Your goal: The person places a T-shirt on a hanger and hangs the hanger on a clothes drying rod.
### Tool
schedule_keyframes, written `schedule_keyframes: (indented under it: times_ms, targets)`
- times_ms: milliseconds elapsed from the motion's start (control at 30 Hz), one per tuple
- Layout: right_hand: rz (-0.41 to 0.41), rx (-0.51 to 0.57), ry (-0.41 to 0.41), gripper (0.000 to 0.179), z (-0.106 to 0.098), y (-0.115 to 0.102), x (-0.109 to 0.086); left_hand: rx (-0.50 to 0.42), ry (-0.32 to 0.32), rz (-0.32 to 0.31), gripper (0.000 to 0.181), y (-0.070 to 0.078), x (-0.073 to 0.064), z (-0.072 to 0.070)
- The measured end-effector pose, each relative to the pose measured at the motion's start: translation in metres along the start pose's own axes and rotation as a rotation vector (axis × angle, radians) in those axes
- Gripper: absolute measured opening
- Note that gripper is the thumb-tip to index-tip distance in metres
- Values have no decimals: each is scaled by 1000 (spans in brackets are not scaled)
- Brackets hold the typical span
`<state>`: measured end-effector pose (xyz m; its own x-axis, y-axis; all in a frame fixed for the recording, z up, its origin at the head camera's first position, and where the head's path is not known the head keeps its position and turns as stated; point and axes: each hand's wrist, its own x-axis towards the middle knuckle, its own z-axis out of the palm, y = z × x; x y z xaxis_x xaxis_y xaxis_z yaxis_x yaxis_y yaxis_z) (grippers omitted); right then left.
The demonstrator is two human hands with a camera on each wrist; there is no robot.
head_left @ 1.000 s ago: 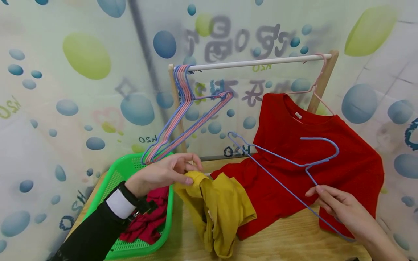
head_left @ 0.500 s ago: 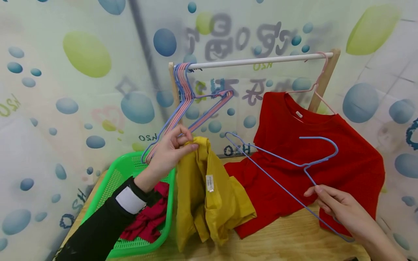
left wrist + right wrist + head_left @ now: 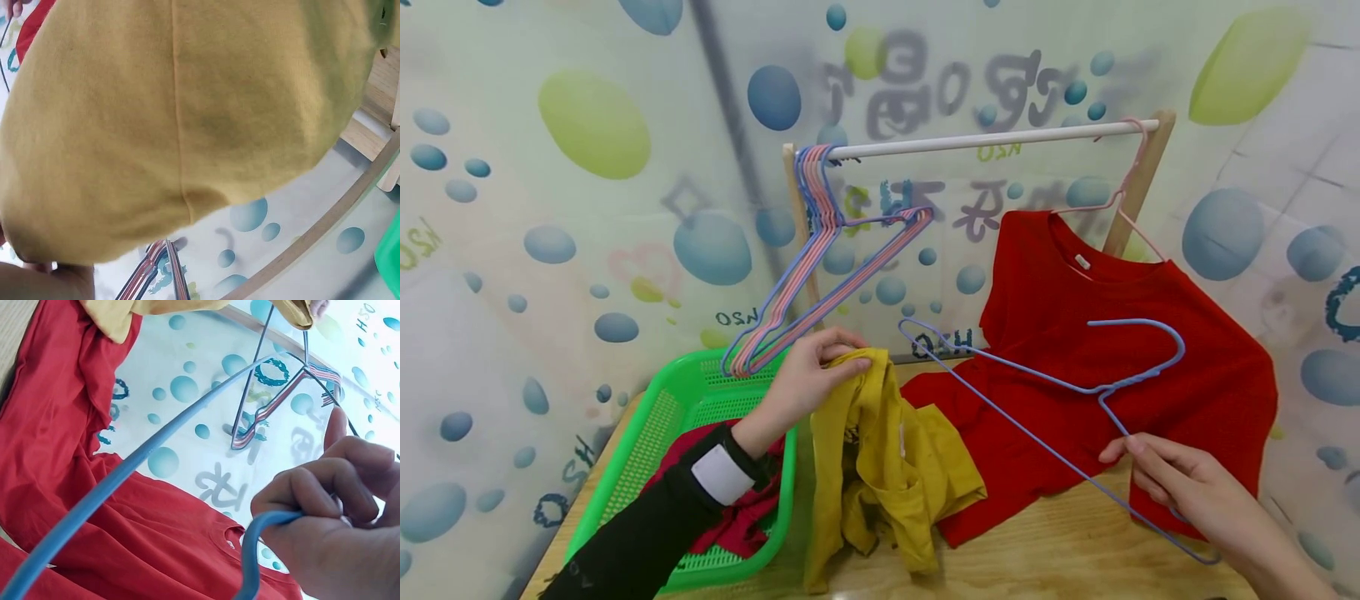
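My left hand [image 3: 816, 375] pinches the upper edge of a crumpled yellow shirt [image 3: 917, 508], which hangs down over the table between the basket and the red shirt. In the left wrist view the yellow cloth [image 3: 125, 125], with a long seam, fills most of the picture. A blue wire hanger [image 3: 1138, 377] is in my right hand [image 3: 1187, 475], gripped near one shoulder end with its hook pointing up and left. The right wrist view shows the fingers curled round the blue wire [image 3: 125, 472]. Hanger and yellow shirt are apart.
Behind stands a rack with a white rail [image 3: 985, 143]. Several blue and pink hangers [image 3: 812, 242] hang at its left; a red shirt [image 3: 1112, 350] on a pink hanger [image 3: 1138, 167] hangs at its right. A green basket [image 3: 677, 400] holds dark red cloth [image 3: 741, 529].
My left hand has raised the yellow shirt's edge, then brought it a little down and to the right. The right hand stays nearly in place, with the hanger slightly tilted.
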<state>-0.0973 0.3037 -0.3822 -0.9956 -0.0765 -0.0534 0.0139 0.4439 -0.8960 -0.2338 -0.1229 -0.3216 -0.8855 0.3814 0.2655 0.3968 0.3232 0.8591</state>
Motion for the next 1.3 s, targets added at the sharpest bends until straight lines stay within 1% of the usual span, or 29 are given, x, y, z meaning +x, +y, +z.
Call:
schedule_keyframes:
  times_ms: [33,100,233,267,300,367,400,467,600,733,867,1000,1133,1300]
  targets:
    - [-8,-2,-4,32,0,0,-1,7,7,-3,23,-1,0,0]
    - [15,-8,-11,33,-1,-1,-1,16,27,-10,23,-2,-1,0]
    - [102,-36,-38,42,-2,-4,-2,23,78,-8,21,-4,-2,1]
    - [129,-32,-45,43,-3,-4,-2,28,92,-7,21,-5,-2,1]
    - [139,-25,-56,44,-3,-4,-2,31,104,-7,20,-5,-2,1]
    - [137,-12,-75,40,-4,-3,-3,41,124,-7,19,-7,-2,1]
    - [124,-3,-86,39,-5,-3,-4,43,133,-12,19,-7,-2,1]
    - [124,20,-102,35,-6,-1,-5,36,153,-28,20,-9,-2,1]
    - [129,62,-168,35,-9,0,-8,-16,181,-52,23,-12,-2,0]
    - [127,112,-252,38,-9,-3,-9,-70,181,-51,27,-13,-2,-2]
    - [126,127,-299,41,-6,-8,-8,-79,170,-44,26,-12,-2,-3]
    - [149,105,-295,39,-3,-9,-7,-94,159,-39,27,-12,-2,-4]
    - [187,86,-275,37,-2,-9,-5,-92,168,-25,28,-12,-2,-6]
    - [188,78,-260,37,-2,-6,-2,-89,165,-17,30,-13,-4,-10]
